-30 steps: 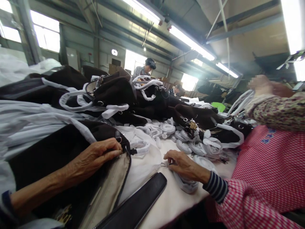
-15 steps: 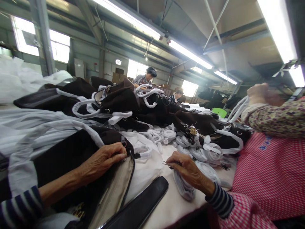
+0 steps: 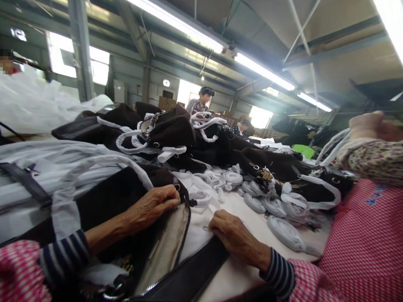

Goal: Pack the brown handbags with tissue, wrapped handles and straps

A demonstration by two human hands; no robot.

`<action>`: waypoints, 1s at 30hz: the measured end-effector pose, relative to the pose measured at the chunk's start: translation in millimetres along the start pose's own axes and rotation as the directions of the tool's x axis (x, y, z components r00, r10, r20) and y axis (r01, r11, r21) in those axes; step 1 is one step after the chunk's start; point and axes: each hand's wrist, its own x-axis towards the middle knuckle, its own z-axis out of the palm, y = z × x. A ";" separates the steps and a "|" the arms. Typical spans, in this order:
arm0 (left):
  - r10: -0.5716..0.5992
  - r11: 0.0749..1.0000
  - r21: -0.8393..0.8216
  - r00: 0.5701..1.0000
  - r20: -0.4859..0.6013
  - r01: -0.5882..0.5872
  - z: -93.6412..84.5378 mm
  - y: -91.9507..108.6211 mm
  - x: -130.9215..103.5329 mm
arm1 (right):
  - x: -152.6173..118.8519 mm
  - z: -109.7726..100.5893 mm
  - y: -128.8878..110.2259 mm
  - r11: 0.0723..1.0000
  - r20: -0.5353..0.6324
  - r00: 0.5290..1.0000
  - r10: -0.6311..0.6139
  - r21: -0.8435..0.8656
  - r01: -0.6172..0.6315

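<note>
An open dark bag with a beige lining and a zipper lies before me. My left hand pinches the bag's upper edge near a metal ring. Closed around a small metal hook, my right hand is above the end of a black flap; whatever else its fingers hold is hidden. White-wrapped handle arches over the bag. Coiled straps in white wrapping lie beyond my right hand.
Dark bags are piled across the table. A person in a red checked apron stands close on the right, arm raised with wrapped handles. Other people are farther back. White wrapping is heaped at the left.
The view has turned somewhat left. My right hand has moved down and left to the black flap, with the hook at its fingers. My left hand stays on the bag's edge.
</note>
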 end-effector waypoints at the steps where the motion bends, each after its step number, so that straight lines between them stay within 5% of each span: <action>1: 0.002 1.000 0.002 1.000 0.004 -0.002 -0.2 -0.4 0.3 | -1.1 -2.0 -2.5 1.000 0.023 1.000 0.001 -0.025 0.000; 6: -0.003 1.000 0.007 1.000 0.011 0.003 -1.0 -1.5 0.7 | 2.9 -7.6 -16.1 0.980 0.129 0.990 0.062 -0.194 -0.036; 13: -0.003 1.000 0.009 1.000 0.014 0.003 -1.4 1.3 -0.1 | 8.4 1.6 -12.3 0.971 0.072 0.993 0.098 -0.224 -0.079; 19: 0.026 1.000 -0.002 1.000 -0.007 -0.026 -0.2 -3.6 0.9 | 0.2 5.6 -4.4 0.995 -0.124 0.992 0.009 -0.098 -0.021; 24: -0.027 0.999 -0.036 0.999 -0.032 0.026 -2.5 5.4 1.9 | 4.8 -1.7 -22.7 0.997 -0.360 0.930 -0.079 -0.007 0.082; 30: -0.120 0.991 -0.065 0.989 -0.092 0.114 -2.9 12.3 2.6 | 51.0 -1.8 -66.9 0.984 -0.359 0.922 -0.146 0.041 0.172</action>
